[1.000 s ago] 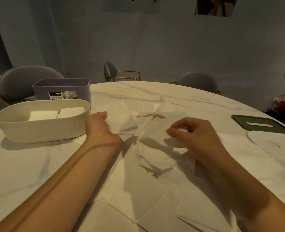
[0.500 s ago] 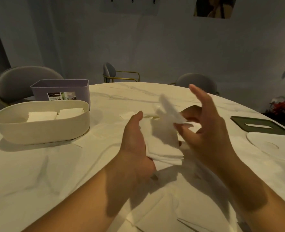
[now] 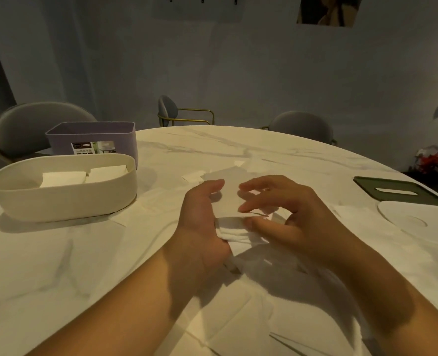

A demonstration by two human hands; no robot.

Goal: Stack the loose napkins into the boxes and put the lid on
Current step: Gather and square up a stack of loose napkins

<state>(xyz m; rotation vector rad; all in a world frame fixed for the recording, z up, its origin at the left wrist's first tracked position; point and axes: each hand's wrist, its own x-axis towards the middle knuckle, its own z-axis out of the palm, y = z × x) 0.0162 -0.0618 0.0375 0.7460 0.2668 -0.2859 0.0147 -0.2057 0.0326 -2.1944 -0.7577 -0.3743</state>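
**noob_q:** ok so what's on the tabletop (image 3: 58, 265), going left to right?

**tidy_fan:** Far left is a cream oval box (image 3: 58, 201), open on top, with two piles of folded napkins (image 3: 63, 179) side by side in it. Just behind it there's a purple box (image 3: 92, 134). Can't see inside that one.

**noob_q:** and the hands?

**tidy_fan:** Dead centre. The left hand (image 3: 202, 217) cradles a stack of napkins (image 3: 228, 199), with the thumb up along its left edge. The right hand (image 3: 289, 217) is curled over the same stack, fingertips on the top sheet and thumb pinching the near edge. More loose napkins (image 3: 238, 325) are spread on the tabletop under the forearms.

**noob_q:** lids?

**tidy_fan:** Far right, well apart from the boxes. There's a dark green lid (image 3: 429, 199) with a slot and a white lid (image 3: 418, 214) just in front of it, both lying flat.
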